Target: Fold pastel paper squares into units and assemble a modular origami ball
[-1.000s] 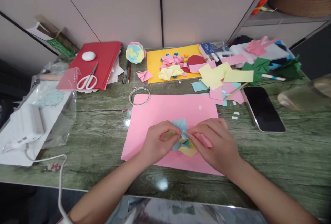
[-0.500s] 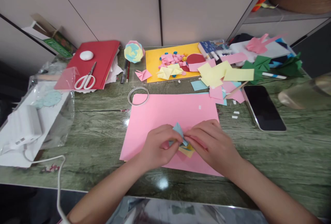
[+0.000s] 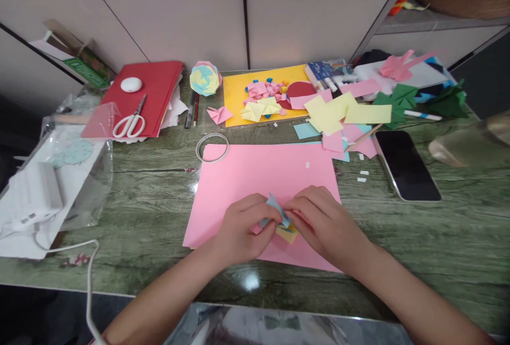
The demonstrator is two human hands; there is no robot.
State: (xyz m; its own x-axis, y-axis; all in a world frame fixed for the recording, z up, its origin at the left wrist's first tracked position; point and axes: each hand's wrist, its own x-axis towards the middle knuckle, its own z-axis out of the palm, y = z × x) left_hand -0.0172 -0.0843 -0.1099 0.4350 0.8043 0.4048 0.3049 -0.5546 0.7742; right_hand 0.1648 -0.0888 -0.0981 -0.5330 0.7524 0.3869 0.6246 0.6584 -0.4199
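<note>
Blue flap, broad second ago, now narrow, tilted (refolded, perhaps): shaping seems unfinished. Blue-and-yellow folded paper over pink sheet; left hand, right hand: both grips pinching it.

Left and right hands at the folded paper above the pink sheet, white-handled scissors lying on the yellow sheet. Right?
One error: the scissors lie on the red folder, as the head view shows. Left hand, right hand, folded paper and pink sheet are as you say.
</note>
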